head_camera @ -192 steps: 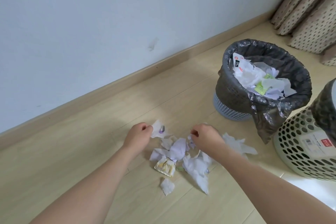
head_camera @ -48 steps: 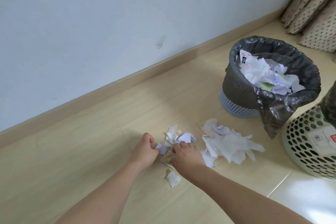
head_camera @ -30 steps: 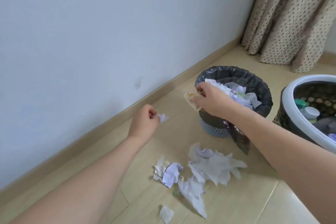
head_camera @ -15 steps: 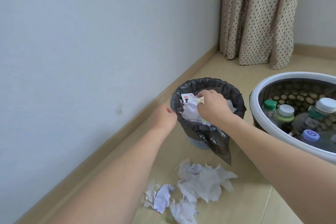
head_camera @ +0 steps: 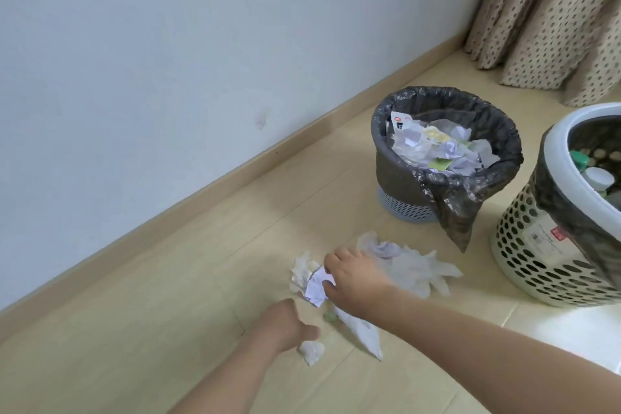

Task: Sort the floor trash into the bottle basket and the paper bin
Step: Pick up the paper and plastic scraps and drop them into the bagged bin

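Note:
Crumpled white paper scraps lie on the wooden floor. My right hand [head_camera: 356, 279] reaches down into them and pinches a crumpled white paper [head_camera: 316, 287] between thumb and fingers. My left hand [head_camera: 285, 324] hovers low just left of it, fingers loose, right above a small white scrap [head_camera: 312, 351]. A larger tissue sheet [head_camera: 416, 270] and a long white piece [head_camera: 364, 334] lie beside my right hand. The paper bin [head_camera: 437, 93], lined with a black bag, holds many papers. The perforated bottle basket [head_camera: 537, 245] at the right edge holds capped bottles.
A white wall with a wooden baseboard [head_camera: 235, 175] runs diagonally behind the trash. Dotted beige curtains [head_camera: 554, 10] hang at the top right. A tiny green bit [head_camera: 330, 317] lies between my hands. The bin's bag corner [head_camera: 460, 222] hangs down toward the floor.
Both hands have come down from the paper bin, where the right hand left its scrap, to the floor pile. The view has tilted back down.

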A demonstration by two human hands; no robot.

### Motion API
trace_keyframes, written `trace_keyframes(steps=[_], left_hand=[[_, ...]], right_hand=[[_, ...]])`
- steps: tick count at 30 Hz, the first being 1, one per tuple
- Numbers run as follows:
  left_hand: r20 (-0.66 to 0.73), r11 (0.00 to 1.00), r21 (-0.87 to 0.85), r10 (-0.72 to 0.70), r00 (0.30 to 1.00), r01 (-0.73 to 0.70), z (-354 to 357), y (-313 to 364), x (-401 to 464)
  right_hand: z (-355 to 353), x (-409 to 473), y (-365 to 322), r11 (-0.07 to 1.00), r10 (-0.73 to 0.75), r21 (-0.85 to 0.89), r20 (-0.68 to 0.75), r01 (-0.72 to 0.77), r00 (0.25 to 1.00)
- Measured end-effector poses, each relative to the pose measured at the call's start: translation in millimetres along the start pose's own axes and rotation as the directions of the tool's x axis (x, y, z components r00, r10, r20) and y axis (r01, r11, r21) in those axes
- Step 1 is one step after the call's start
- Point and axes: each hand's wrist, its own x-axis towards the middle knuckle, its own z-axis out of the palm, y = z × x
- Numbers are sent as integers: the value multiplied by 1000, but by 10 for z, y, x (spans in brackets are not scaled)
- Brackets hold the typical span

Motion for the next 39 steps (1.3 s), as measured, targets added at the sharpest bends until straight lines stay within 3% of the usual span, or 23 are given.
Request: trace_keyframes(steps=[4, 9, 12, 17, 23, 25, 28, 30, 34, 36, 39], left_hand=[[-182, 989, 117, 107, 977, -87, 256, -149, 15], [-159, 973, 40, 232, 960, -228, 310, -366, 102], [-138, 969, -138, 187, 973, -206, 274, -443, 154], [-52, 893, -444, 59, 997, -76, 19, -432, 163], [-8, 686, -725, 89, 996, -67, -643, -30, -59], [-48, 636, -761, 140, 989, -127, -947, 244, -131], [-153, 572, -785, 196, 968, -240, -1396, 773, -234], [-214, 549, -775, 237, 948, -312, -1651, 1156, -300], [-311, 560, -715, 280, 908, -417, -2009, 1987, -397], [-357, 572, -684, 279, 892, -453, -2088, 2379, -383], [-419, 616, -629, 243, 875, -473, -2067, 2872, -247]], right_hand=[[350, -181, -73, 953, 248, -234, 240, -192, 938], [440, -253, -115, 907, 336, -371, 356, -198, 872], [377, -200, -150, 931, 331, -292, 412, -221, 849], [-84, -22, -159, 972, 204, -7, 521, -234, 829], [-1062, 5, 131, 897, 170, 231, 609, -378, 775], [-1448, -9, 291, 834, 196, 349, 538, -428, 820], [-1935, 15, 646, 712, 363, 546, 251, -441, 897], [-2164, 46, 897, 628, 495, 654, 83, -422, 865], [-2437, 73, 1315, 413, 684, 860, -74, -301, 726], [-2447, 80, 1463, 470, 724, 845, -203, -256, 659], [-2311, 104, 1664, 676, 673, 666, -385, -315, 632]])
